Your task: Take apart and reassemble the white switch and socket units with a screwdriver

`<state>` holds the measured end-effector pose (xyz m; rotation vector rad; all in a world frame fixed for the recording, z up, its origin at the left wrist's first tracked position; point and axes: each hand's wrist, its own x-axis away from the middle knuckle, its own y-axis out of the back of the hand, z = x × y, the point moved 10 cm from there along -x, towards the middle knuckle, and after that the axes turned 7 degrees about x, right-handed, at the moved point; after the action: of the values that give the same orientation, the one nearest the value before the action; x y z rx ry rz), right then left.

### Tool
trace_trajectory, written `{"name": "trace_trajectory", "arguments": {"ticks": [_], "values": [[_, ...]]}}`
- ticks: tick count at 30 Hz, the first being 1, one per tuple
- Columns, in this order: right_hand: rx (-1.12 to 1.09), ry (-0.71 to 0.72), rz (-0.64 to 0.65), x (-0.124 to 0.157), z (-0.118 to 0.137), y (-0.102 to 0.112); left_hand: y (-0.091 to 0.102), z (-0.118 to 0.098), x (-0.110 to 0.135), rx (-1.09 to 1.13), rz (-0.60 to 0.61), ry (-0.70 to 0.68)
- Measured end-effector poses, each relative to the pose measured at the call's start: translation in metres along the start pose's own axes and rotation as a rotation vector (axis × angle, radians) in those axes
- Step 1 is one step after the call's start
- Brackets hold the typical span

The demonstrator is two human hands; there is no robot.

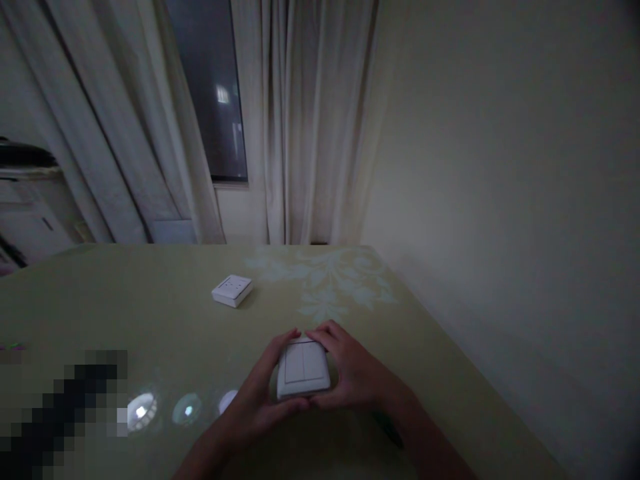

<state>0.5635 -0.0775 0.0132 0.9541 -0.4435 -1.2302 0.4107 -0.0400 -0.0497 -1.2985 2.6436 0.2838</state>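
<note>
A white two-gang light switch point(303, 363) lies between my two hands near the front middle of the table. My left hand point(263, 387) grips its left side, fingers at the far edge and thumb along the near edge. On the opposite side my right hand point(347, 367) holds it the same way, the two thumbs almost meeting in front. Farther off to the left rests a white wall socket point(233, 291) on a square box, face up. Under my right forearm a dark, slim object point(387, 430) partly shows; its kind is hidden.
The pale green table point(150, 300) has a leaf pattern toward the back and bright light reflections at the front left. A wall point(500, 200) runs along its right edge. Curtains point(320, 133) and a dark window stand behind. A pixelated dark patch covers the lower left.
</note>
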Motion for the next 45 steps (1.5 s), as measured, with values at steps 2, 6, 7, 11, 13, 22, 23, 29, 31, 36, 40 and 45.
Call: {"name": "trace_trajectory", "arguments": {"ticks": [2, 6, 7, 11, 13, 22, 23, 29, 31, 36, 40, 45], "values": [[0.016, -0.029, 0.006, 0.008, -0.008, 0.007, -0.012, -0.006, -0.004, 0.000, 0.046, 0.050], [0.057, -0.180, -0.076, 0.025, -0.061, 0.031, -0.010, -0.021, -0.026, -0.026, -0.105, 0.004], [0.070, -0.220, -0.108, 0.028, -0.079, 0.038, 0.001, -0.020, -0.033, 0.000, -0.228, 0.003], [0.140, -0.412, -0.230, 0.035, -0.162, 0.068, 0.055, -0.001, -0.057, 0.004, -0.722, 0.058], [0.173, -0.496, -0.269, 0.037, -0.198, 0.082, 0.081, 0.008, -0.067, -0.033, -0.903, 0.102], [0.208, -0.540, -0.234, 0.041, -0.272, 0.113, 0.179, 0.016, -0.091, -0.488, -1.056, 0.293], [0.202, -0.518, -0.220, 0.038, -0.273, 0.112, 0.187, 0.018, -0.091, -0.537, -1.039, 0.311], [0.161, -0.396, -0.149, 0.025, -0.269, 0.107, 0.221, 0.044, -0.096, -0.668, -0.820, 0.388], [0.150, -0.381, -0.149, 0.025, -0.266, 0.108, 0.224, 0.048, -0.100, -0.676, -0.747, 0.384], [0.177, -0.380, -0.276, 0.038, -0.240, 0.117, 0.195, 0.044, -0.096, -0.655, -0.551, 0.319], [0.206, -0.320, -0.394, 0.047, -0.182, 0.107, 0.145, 0.031, -0.071, -0.563, -0.385, 0.253], [0.122, -0.206, -0.270, 0.026, -0.092, 0.046, 0.090, 0.014, -0.034, -0.442, -0.206, 0.215]]}}
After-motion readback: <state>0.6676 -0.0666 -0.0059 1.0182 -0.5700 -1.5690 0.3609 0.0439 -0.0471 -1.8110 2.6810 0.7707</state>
